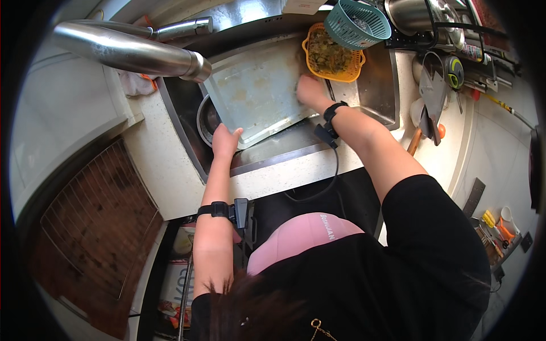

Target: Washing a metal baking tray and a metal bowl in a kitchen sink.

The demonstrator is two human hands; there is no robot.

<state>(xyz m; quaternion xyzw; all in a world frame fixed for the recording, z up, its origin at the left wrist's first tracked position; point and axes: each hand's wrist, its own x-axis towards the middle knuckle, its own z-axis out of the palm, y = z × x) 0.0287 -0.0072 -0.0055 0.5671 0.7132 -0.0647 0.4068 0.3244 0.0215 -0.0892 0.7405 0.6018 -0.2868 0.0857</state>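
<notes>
A pale, stained rectangular plastic tray (260, 89) lies tilted over a stainless steel sink (290, 143). My left hand (225, 140) grips its near left corner, thumb on the upper face. My right hand (315, 93) rests at the tray's right side with the fingers curled; whether it holds something small beneath is hidden. Under the tray's left edge shows part of a round metal bowl (207, 121). Beyond my right hand is a yellow plastic basket (356, 72) with food scraps in it, and a teal slotted basket (358, 32) overlaps its far edge.
A large metal faucet (132, 51) reaches over the sink's left part. Right of the sink, a cleaver (433, 91) and other knives stand near a small tomato (441, 131). A black rack (452, 25) with metal pots is at the upper right. A white cloth (136, 83) lies left of the sink.
</notes>
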